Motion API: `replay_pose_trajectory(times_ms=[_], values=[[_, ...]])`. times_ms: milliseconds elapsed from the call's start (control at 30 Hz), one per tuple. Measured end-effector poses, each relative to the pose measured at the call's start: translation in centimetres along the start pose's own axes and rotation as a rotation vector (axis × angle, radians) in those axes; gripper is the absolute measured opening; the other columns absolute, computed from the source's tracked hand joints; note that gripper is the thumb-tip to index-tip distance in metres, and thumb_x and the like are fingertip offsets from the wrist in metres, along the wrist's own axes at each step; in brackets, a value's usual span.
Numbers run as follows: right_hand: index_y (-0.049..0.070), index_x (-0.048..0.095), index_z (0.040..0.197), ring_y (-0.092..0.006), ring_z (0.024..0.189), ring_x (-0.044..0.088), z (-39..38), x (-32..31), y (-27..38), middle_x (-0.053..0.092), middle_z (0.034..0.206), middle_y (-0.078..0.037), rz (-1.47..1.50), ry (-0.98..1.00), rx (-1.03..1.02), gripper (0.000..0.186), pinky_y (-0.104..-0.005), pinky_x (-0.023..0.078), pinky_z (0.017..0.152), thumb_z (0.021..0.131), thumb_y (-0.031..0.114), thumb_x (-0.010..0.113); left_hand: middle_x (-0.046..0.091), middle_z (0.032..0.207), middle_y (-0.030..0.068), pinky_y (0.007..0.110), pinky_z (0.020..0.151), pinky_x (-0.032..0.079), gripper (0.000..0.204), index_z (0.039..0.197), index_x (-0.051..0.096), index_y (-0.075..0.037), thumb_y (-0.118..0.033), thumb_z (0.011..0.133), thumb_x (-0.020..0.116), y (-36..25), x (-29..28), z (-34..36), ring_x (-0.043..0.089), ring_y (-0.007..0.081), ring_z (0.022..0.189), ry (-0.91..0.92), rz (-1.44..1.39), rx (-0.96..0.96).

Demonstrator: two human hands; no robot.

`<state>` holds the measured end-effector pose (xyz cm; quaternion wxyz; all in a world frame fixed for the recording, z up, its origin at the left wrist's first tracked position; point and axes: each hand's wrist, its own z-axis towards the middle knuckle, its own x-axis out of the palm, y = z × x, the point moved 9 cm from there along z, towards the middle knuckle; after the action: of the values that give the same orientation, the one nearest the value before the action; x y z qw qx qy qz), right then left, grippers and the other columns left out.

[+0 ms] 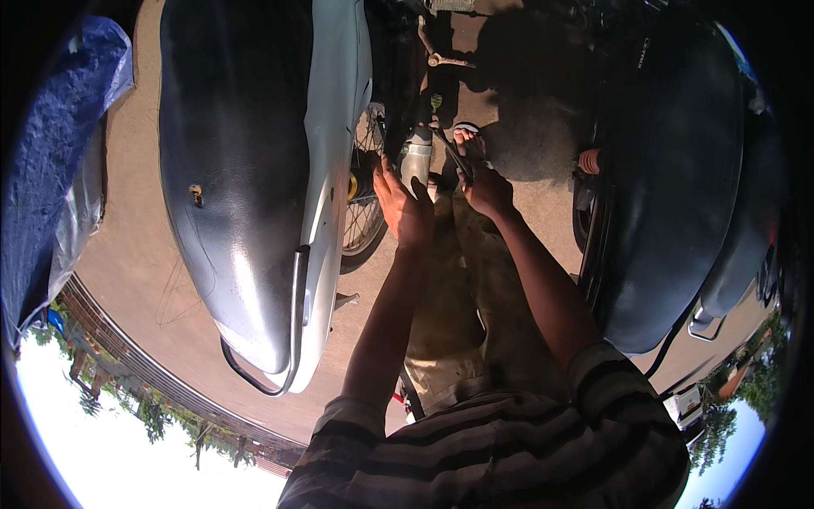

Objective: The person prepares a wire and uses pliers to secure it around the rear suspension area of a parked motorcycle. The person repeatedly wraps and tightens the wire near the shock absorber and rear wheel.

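Observation:
At the rear side of a parked motorbike, my left hand (403, 204) rests beside a silver cylindrical pipe (416, 148) and the spoked wheel (365, 233). Its fingers are extended and slightly apart; whether they touch the bike is unclear. My right hand (488, 191) is closed on the handle of a long, slim metal tool (451, 148), which reaches forward just right of the pipe. The tool's far end is too small to make out. My bare toes (468, 140) in a sandal show beyond my right hand.
The motorbike's long black seat (233, 144) and grab rail (299, 310) are on my left. A second dark motorbike (661, 195) stands close on my right. A blue tarp (47, 161) lies at the far left, and a pedal lever (434, 59) shows ahead.

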<state>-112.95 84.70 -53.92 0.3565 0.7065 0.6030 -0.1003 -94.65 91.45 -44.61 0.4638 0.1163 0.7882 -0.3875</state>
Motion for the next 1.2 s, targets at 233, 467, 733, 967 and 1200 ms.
replay_pose_trajectory(times_ms=[233,467,733,967,1200], values=[[0.019,0.058,0.137,-0.0372,0.103,0.069,6.9,-2.2,2.0,0.072,0.112,-0.014,-0.122,0.004,-0.211,0.037,-0.0479,0.056,0.083,0.1,0.022,0.055,0.047,0.142,0.0284,0.05,0.111,0.037,0.066,0.148,0.044,0.001,-0.022,0.089,0.064,2.9,4.2,1.7,0.045,0.0451,0.129,-0.089,0.246,-0.179],[0.025,0.045,0.152,-0.0372,0.113,0.065,8.0,-0.9,0.7,0.062,0.132,-0.017,-0.138,0.082,-0.159,0.053,-0.0497,0.054,0.091,0.1,0.021,0.057,0.049,0.14,0.0245,0.046,0.114,0.036,0.061,0.151,0.038,-0.001,-0.011,0.098,0.065,2.2,3.6,-2.4,0.049,0.0359,0.131,-0.35,-0.687,-0.428],[0.019,0.035,0.158,-0.0415,0.119,0.06,7.6,2.9,-0.9,0.058,0.128,-0.023,-0.082,0.077,-0.19,0.062,-0.0494,0.05,0.096,0.101,0.018,0.057,0.05,0.146,0.0124,0.043,0.119,0.033,0.066,0.149,0.045,-0.01,-0.055,0.101,0.056,17.2,24.0,-11.7,0.048,0.0274,0.135,-0.083,-2.106,-1.147],[0.022,0.027,0.162,-0.0413,0.118,0.059,4.7,5.7,-2.1,0.054,0.128,-0.022,-0.065,0.002,-0.095,0.072,-0.0492,0.05,0.096,0.099,0.011,0.06,0.053,0.145,0.002,0.038,0.112,0.038,0.071,0.148,0.048,-0.019,-0.062,0.094,0.065,14.9,23.3,-10.2,0.05,0.0193,0.133,-0.296,-2.12,-1.261],[0.018,0.028,0.161,-0.0412,0.127,0.052,1.3,6.2,0.2,0.05,0.137,-0.023,-0.126,-0.122,-0.15,0.076,-0.0487,0.048,0.102,0.095,0.009,0.063,0.054,0.143,0.0008,0.037,0.112,0.038,0.077,0.144,0.051,-0.019,-0.067,0.087,0.069,14.3,22.5,-10.5,0.05,0.0174,0.132,-0.073,-2.07,-1.121]])
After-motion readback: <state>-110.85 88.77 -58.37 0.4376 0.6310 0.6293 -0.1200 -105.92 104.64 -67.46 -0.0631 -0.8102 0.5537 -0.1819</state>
